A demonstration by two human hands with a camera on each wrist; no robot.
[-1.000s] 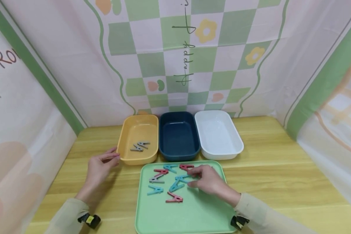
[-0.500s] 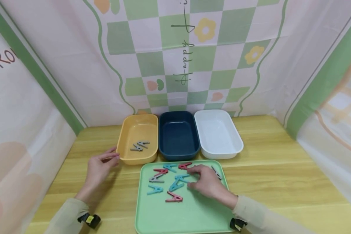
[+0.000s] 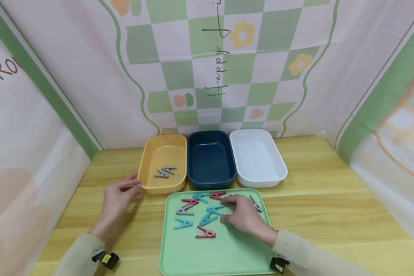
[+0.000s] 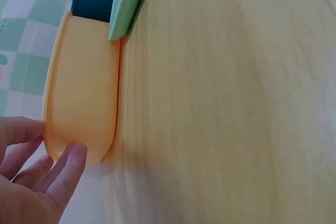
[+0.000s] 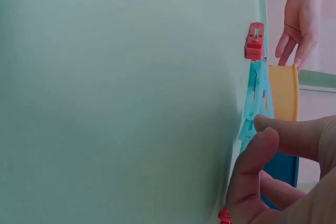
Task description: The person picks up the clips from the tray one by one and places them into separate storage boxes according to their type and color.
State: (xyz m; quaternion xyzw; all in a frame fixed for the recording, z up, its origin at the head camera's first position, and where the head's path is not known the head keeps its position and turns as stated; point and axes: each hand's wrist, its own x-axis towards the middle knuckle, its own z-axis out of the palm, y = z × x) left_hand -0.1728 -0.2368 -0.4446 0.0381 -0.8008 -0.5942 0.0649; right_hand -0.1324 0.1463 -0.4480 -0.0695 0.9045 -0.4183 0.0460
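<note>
Nearest, the green tray [image 3: 227,253] lay on the desk [image 3: 331,214], its front edge cut off by the frame. The right hand [image 3: 243,215] rested on it, fingers loosely curled among the pegs, thumb tip touching a blue peg [image 3: 208,218] — whether it pinched anything could not be told, since the hand hid what lay under it. A grey peg [image 3: 256,203] showed only partly behind it. The left hand [image 3: 119,195], fingers relaxed and spread, touched the yellow bin [image 3: 163,153] at its near corner — two grey pegs [image 3: 165,171] inside. Beyond stood the dark blue bin [image 3: 210,159] and white bin [image 3: 257,157]
</note>
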